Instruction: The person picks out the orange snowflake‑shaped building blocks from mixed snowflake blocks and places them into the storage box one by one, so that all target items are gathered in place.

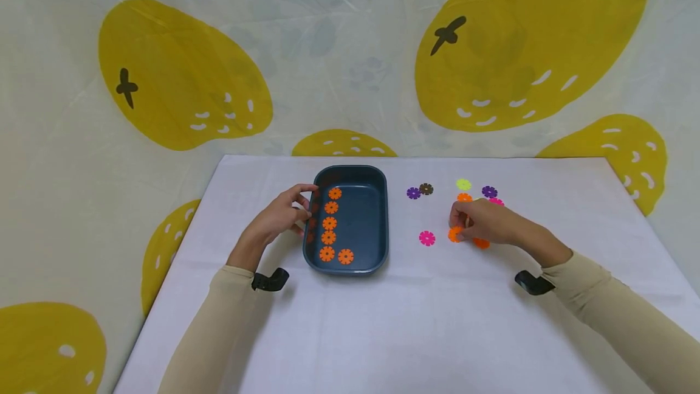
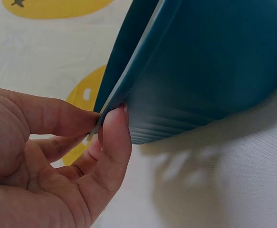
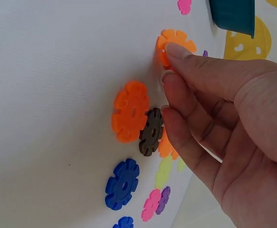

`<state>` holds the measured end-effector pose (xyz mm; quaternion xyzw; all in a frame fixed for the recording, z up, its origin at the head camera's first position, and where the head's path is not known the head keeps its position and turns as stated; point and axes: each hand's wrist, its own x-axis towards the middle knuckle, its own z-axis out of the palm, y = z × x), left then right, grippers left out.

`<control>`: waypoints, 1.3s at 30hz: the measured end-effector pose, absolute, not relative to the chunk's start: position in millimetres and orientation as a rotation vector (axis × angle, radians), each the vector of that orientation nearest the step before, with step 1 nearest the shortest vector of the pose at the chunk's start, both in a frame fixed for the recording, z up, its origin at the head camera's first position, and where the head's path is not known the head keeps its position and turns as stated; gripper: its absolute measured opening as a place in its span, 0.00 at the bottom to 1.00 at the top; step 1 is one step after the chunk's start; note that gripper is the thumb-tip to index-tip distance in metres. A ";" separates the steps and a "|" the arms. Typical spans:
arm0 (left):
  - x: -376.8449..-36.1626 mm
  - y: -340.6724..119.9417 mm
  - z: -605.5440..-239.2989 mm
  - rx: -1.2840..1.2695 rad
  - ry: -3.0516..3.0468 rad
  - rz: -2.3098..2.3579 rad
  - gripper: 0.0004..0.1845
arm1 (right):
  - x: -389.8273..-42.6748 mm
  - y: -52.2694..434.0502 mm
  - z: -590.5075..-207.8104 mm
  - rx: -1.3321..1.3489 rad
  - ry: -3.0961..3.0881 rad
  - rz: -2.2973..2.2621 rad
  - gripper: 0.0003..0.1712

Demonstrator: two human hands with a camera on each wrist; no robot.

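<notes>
A dark blue tray point(image 1: 361, 217) lies on the table, with several orange slotted discs point(image 1: 329, 223) in a column along its left side and one beside the lowest. My left hand point(image 1: 279, 214) pinches the tray's left rim point(image 2: 150, 35) between thumb and fingers. To the right of the tray, my right hand point(image 1: 489, 221) pinches an orange slotted disc point(image 3: 174, 35) between thumb and fingertip, low over the cloth. Close by that hand lie another orange disc point(image 3: 130, 111), a dark brown disc point(image 3: 150, 133) and a blue disc point(image 3: 122, 184).
Between tray and right hand lie a pink disc point(image 1: 427, 238), a purple disc point(image 1: 413, 193) and a brown disc point(image 1: 426, 189). Farther back are a yellow-green disc point(image 1: 463, 184) and another purple disc point(image 1: 489, 191). A white cloth point(image 1: 415, 333) covers the table; a fruit-patterned sheet point(image 1: 339, 47) hangs behind.
</notes>
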<state>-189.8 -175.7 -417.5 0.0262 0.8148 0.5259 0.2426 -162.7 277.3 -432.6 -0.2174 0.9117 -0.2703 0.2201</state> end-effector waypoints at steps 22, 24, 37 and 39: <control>-191.6 -176.9 -419.5 0.077 2.230 1.436 0.36 | -166.3 281.1 -428.5 -0.734 2.503 -0.686 0.05; -191.0 -176.6 -418.8 0.082 2.231 1.437 0.36 | -167.0 281.0 -427.5 -0.719 2.497 -0.681 0.06; -177.8 -167.5 -388.1 0.084 2.211 1.420 0.35 | -171.8 278.1 -422.4 -0.714 2.441 -0.764 0.08; -177.7 -167.2 -388.1 0.082 2.213 1.420 0.35 | -172.7 277.4 -421.0 -0.731 2.442 -0.780 0.09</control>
